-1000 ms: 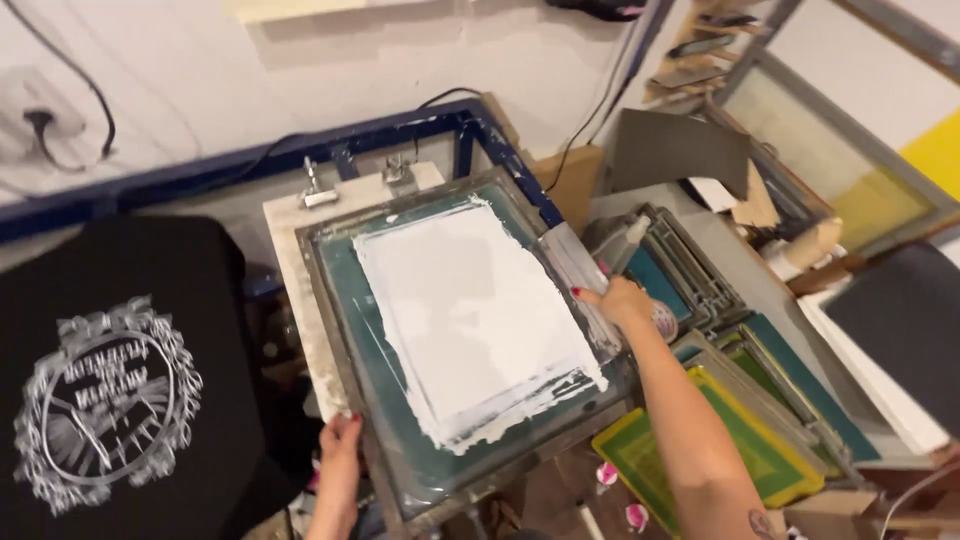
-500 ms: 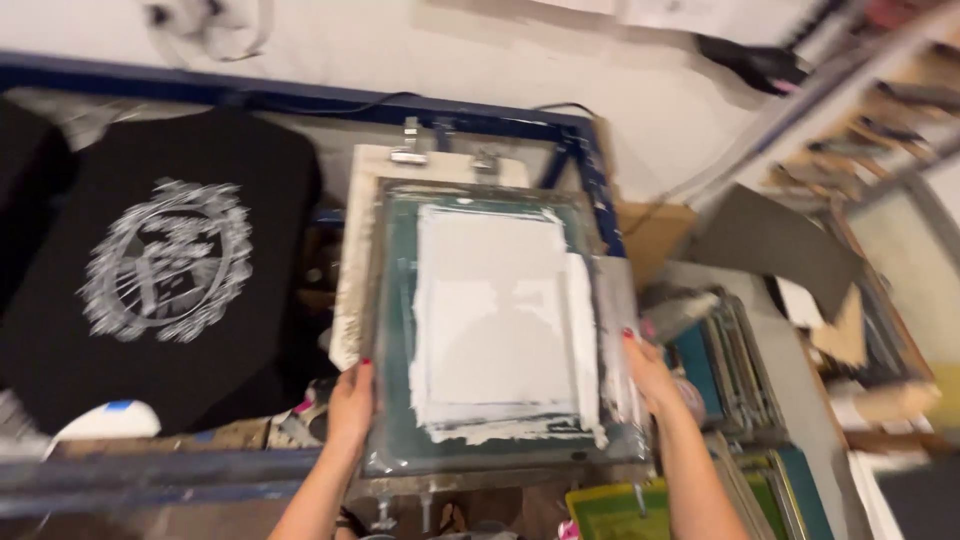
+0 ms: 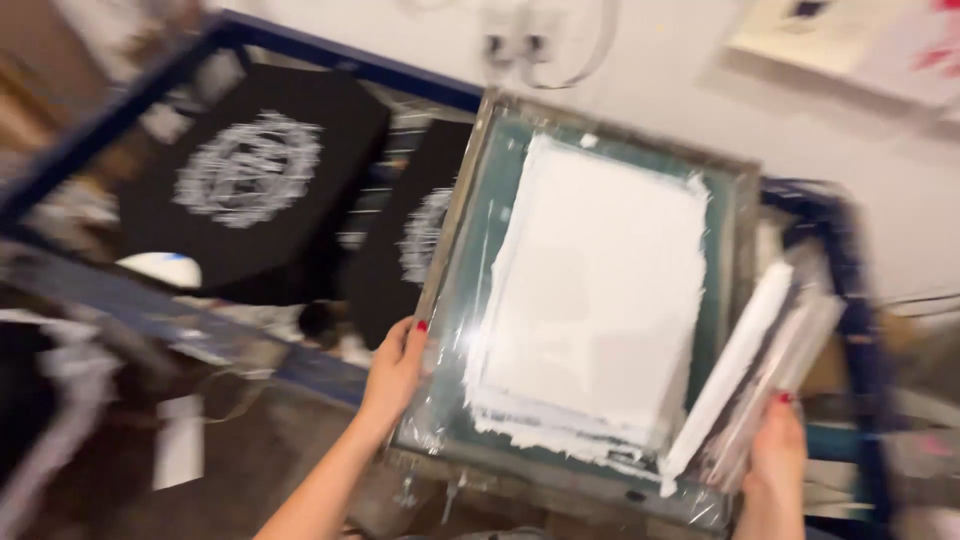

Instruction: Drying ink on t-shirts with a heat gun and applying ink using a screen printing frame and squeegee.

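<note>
Far out to the left of my left hand, a black shirt (image 3: 250, 190) with a round white print lay flat on its platen, framed by a blue metal bar (image 3: 90, 130); the picture was smeared by motion, so the finer detail there was lost to me. Nearer that hand, just above and left of it, a second black shirt (image 3: 405, 235) with a similar white print showed, its right part hidden behind the frame. My left hand (image 3: 395, 370) was clamped on the left edge of the printing screen (image 3: 480, 240), thumb on top, fingers under. The screen sat between my two hands, tilted, its green mesh covered in the middle by a wide patch of white ink (image 3: 600, 290) with ragged lower edges. To the right of the ink, a squeegee (image 3: 745, 370) smeared with white lay along the frame's right side. My right hand (image 3: 775, 455) gripped the lower right corner, closed around the frame just beneath the squeegee's end. Both hands were well apart.
</note>
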